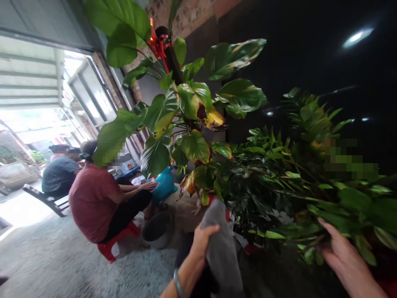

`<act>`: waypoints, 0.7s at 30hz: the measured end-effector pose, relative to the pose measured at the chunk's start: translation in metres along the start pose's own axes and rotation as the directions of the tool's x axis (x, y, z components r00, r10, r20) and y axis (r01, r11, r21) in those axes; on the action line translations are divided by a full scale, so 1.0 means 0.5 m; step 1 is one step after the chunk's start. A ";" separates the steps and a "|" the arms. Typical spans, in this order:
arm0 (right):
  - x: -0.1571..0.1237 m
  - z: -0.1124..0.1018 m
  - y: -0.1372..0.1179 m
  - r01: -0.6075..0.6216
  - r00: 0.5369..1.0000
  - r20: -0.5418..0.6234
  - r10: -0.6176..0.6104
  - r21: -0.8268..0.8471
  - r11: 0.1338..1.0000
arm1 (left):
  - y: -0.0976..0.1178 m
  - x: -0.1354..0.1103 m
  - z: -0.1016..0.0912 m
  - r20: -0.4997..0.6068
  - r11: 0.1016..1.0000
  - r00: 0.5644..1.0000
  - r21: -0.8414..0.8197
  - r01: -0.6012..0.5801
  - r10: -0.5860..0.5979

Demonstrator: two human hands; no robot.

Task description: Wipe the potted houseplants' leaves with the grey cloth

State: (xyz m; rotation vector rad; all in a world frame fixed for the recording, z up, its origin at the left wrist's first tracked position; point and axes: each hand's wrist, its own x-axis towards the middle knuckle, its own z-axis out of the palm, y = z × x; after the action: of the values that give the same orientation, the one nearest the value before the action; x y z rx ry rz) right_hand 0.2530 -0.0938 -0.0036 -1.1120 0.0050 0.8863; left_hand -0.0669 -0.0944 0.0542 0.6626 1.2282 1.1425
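Note:
My left hand (pixel 201 242) is closed on a grey cloth (pixel 221 248) that hangs down in front of me at the bottom centre. My right hand (pixel 341 252) reaches into the low, narrow-leaved plant (pixel 294 174) at the right; its fingers curl around a leafy stem (pixel 313 242), partly hidden by foliage. A tall plant with big green and yellowing leaves (pixel 192 111) rises just beyond the cloth, with a red ribbon (pixel 158 43) tied near its top.
A person in a red shirt (pixel 93 203) sits on a low red stool (pixel 113 246) at the left, beside a teal watering can (pixel 164 184) and a grey pot (pixel 156 229). Another person (pixel 58 174) sits further back. Dark wall at the right.

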 end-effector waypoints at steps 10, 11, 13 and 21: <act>-0.016 0.002 -0.015 -0.035 0.998 -0.043 0.038 0.061 0.998 | 0.186 -0.028 0.027 -0.199 0.893 0.897 -0.147 -0.425 0.394; -0.018 0.003 -0.014 -0.039 0.998 -0.041 0.042 0.063 0.997 | 0.183 -0.008 0.036 -0.211 0.897 0.897 -0.136 -0.421 0.389; -0.021 0.005 -0.012 -0.047 0.998 -0.036 0.050 0.065 0.997 | 0.143 0.022 0.044 -0.171 0.944 0.937 -0.072 -0.321 0.306; -0.012 -0.010 -0.008 -0.054 0.998 -0.025 0.055 0.025 0.998 | 0.070 -0.029 -0.017 0.031 0.990 0.990 -0.007 -0.138 0.138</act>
State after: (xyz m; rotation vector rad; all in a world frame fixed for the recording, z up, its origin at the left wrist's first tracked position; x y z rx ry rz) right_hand 0.2538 -0.1018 -0.0004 -1.1048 0.0671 0.9183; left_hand -0.0848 -0.0973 0.0886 0.7687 1.1666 1.2439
